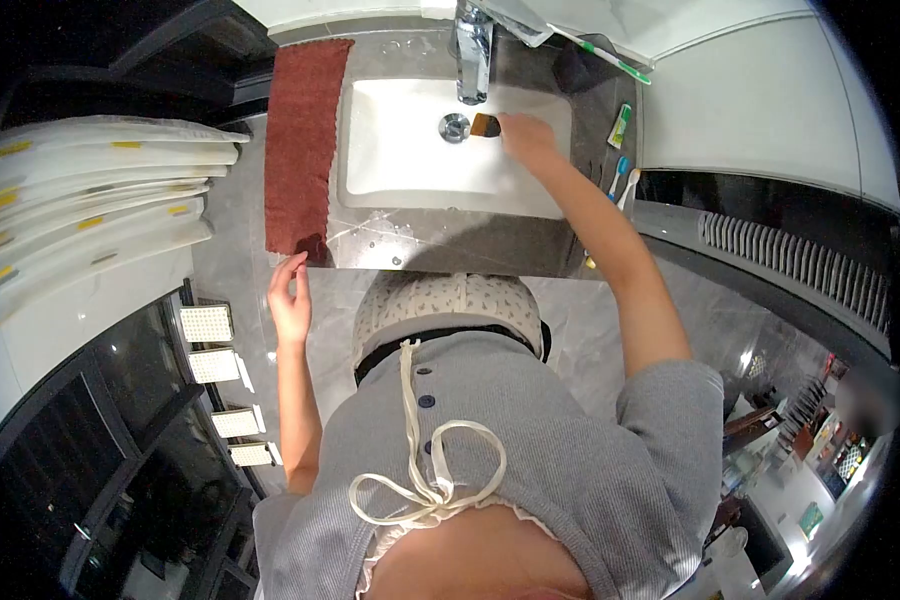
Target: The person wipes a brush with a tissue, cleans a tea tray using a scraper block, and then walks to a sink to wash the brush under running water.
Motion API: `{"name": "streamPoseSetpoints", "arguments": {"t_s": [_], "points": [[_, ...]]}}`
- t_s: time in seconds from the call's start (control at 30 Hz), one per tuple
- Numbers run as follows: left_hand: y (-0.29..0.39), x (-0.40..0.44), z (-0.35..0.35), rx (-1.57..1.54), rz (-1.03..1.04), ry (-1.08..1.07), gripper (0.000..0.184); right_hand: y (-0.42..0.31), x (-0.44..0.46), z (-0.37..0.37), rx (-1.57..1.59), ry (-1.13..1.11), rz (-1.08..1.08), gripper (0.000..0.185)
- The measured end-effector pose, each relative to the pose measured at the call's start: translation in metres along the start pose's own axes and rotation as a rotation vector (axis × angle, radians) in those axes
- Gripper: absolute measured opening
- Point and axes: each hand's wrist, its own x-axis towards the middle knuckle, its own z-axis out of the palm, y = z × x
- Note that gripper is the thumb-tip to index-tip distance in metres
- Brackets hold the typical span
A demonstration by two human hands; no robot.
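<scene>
My right hand (pixel 530 138) reaches over the white sink basin (pixel 400 170) with its fingers wrapped round a small flat brush. The brown bristle end of the brush (pixel 484 125) points at the metal drain (pixel 454 128), and its handle is hidden in the hand. By the front left corner of the counter is my left hand (pixel 290 300), its fingers loosely bent and apart, holding nothing. Its fingertips are close to the lower end of a dark red towel (pixel 305 150), which lies flat left of the basin; whether they touch it I cannot tell.
A chrome faucet (pixel 474 55) stands behind the basin. On the counter's right side lie a green-and-white tube (pixel 620 126) and toothbrushes (pixel 628 188). Another green toothbrush (pixel 610 58) rests at the back right. Water drops dot the grey counter (pixel 450 235). A patterned curtain (pixel 100 200) hangs at left.
</scene>
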Motion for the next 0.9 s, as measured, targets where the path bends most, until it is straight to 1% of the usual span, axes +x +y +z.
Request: {"name": "streamPoseSetpoints", "arguments": {"t_s": [0.07, 0.27, 0.37, 0.47, 0.57, 0.67, 0.77, 0.9], "points": [[0.002, -0.001, 0.001, -0.003, -0.006, -0.007, 0.018, -0.002, 0.002, 0.008, -0.018, 0.157, -0.025, 0.017], [-0.001, 0.000, 0.005, -0.014, -0.006, 0.001, 0.017, -0.017, 0.003, -0.002, -0.117, 0.096, -0.049, 0.015], [-0.001, 0.000, 0.006, -0.014, -0.005, -0.007, 0.017, -0.018, -0.003, -0.004, -0.113, 0.020, -0.099, 0.014], [0.000, 0.001, 0.008, -0.019, -0.009, -0.018, 0.017, -0.022, -0.007, -0.002, -0.064, -0.036, -0.104, 0.013], [0.001, 0.002, 0.010, -0.035, -0.017, -0.024, 0.016, -0.024, 0.002, -0.008, -0.084, -0.001, 0.016, 0.014], [-0.002, 0.004, 0.010, -0.027, -0.001, -0.021, 0.018, -0.019, 0.008, -0.008, -0.085, 0.102, -0.032, 0.016], [0.000, 0.004, 0.009, -0.034, -0.012, -0.023, 0.017, -0.029, 0.009, -0.019, -0.111, 0.053, -0.058, 0.016], [0.001, 0.004, 0.010, -0.048, -0.013, -0.029, 0.016, -0.039, 0.003, -0.025, -0.095, -0.066, -0.015, 0.016]]}}
